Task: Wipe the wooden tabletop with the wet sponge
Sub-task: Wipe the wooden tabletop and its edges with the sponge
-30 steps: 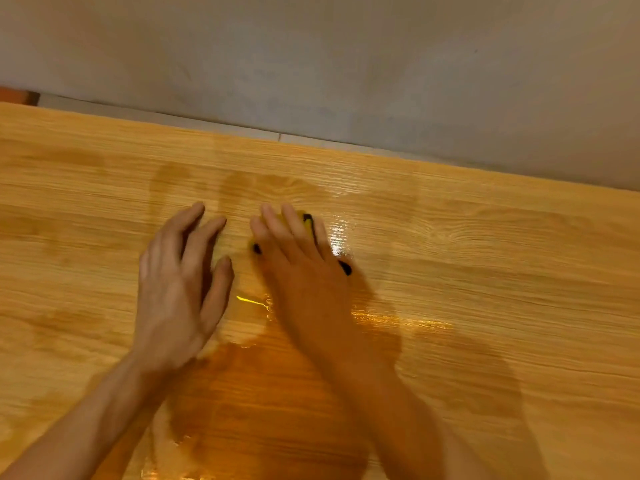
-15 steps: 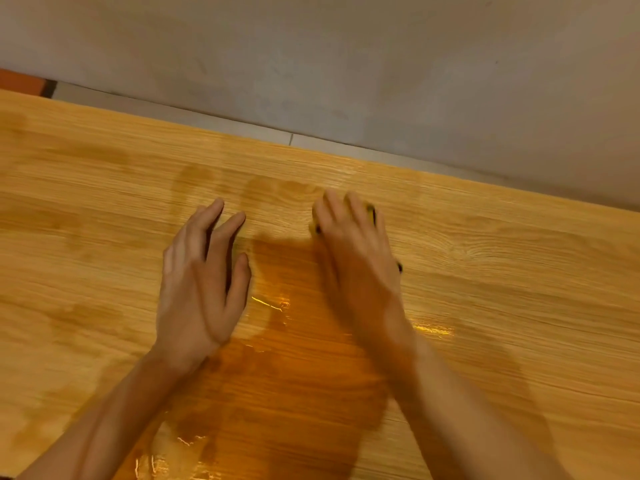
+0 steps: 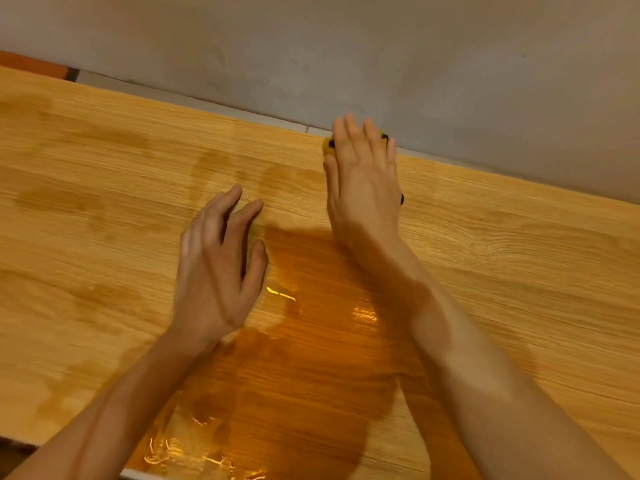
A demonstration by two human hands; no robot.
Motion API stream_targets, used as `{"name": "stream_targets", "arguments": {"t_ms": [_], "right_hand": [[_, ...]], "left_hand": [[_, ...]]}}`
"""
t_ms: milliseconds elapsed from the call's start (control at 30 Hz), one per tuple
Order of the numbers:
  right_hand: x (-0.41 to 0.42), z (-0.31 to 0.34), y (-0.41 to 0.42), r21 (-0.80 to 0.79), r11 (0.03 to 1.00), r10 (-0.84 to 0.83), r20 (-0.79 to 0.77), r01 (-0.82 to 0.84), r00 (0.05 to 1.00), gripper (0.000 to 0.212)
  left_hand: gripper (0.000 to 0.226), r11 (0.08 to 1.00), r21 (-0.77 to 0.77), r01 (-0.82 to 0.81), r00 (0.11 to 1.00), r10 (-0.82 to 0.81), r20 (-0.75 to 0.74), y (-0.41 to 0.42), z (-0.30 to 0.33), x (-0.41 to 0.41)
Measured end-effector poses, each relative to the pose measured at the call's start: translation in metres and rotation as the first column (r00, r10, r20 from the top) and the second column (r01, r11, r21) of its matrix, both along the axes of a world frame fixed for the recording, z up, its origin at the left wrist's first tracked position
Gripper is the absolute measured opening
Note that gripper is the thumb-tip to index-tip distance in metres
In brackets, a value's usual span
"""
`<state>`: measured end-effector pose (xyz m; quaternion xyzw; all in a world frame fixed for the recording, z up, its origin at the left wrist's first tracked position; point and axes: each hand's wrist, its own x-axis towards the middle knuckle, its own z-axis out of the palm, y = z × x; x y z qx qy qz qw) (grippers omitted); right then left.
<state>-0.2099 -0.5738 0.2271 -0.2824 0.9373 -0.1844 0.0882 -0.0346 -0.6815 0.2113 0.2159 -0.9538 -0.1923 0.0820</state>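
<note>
Wooden tabletop [image 3: 519, 271] gleams wet between our forearms as our right hand [image 3: 363, 188], fingers straight, presses the sponge [image 3: 327, 147] flat at the far edge by the grey wall [image 3: 346, 46]. Only yellow-and-black slivers show, so its long axis is unclear. Our left hand [image 3: 214, 268] rests relaxed, holding nothing.

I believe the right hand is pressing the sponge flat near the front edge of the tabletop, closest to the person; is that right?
Not quite. The head view shows the right hand pressing the sponge flat at the far edge of the tabletop, against the wall, not the front edge.
</note>
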Motion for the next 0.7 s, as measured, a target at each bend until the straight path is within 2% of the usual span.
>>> {"name": "stream_targets", "arguments": {"t_ms": [100, 233, 300, 433, 500, 633, 700], "right_hand": [[0.006, -0.003, 0.009, -0.064, 0.997, -0.051, 0.016, 0.052, 0.999, 0.048], [0.085, -0.003, 0.079, 0.023, 1.0, -0.015, -0.066, 0.017, 0.998, 0.054], [0.064, -0.005, 0.078, -0.003, 1.0, 0.001, -0.034, -0.001, 0.999, 0.049], [-0.022, 0.0, 0.038, -0.045, 0.985, -0.167, -0.027, 0.166, 0.986, 0.047], [-0.01, 0.001, 0.049, -0.083, 0.98, -0.181, -0.025, 0.178, 0.983, 0.047], [0.06, 0.005, 0.111, -0.079, 0.995, -0.059, -0.003, 0.059, 0.998, 0.048], [0.039, 0.002, 0.108, -0.071, 0.995, -0.075, -0.023, 0.073, 0.997, 0.048]], "left_hand": [[0.048, 1.0, 0.009, -0.006, 1.0, 0.006, -0.002, 0.002, 0.001, 0.001], [0.047, 1.0, 0.004, -0.02, 1.0, 0.02, 0.003, 0.005, 0.002, 0.002], [0.047, 1.0, -0.005, -0.012, 1.0, 0.012, 0.006, 0.004, 0.0, 0.002], [0.047, 1.0, 0.007, -0.009, 1.0, 0.009, -0.025, 0.002, -0.001, -0.001], [0.048, 1.0, 0.011, -0.005, 0.999, 0.005, -0.037, 0.002, -0.001, 0.0], [0.049, 1.0, 0.01, -0.009, 1.0, 0.009, -0.029, 0.002, -0.001, 0.002], [0.05, 1.0, 0.007, -0.006, 1.0, 0.006, -0.018, 0.002, -0.002, 0.001]]}}
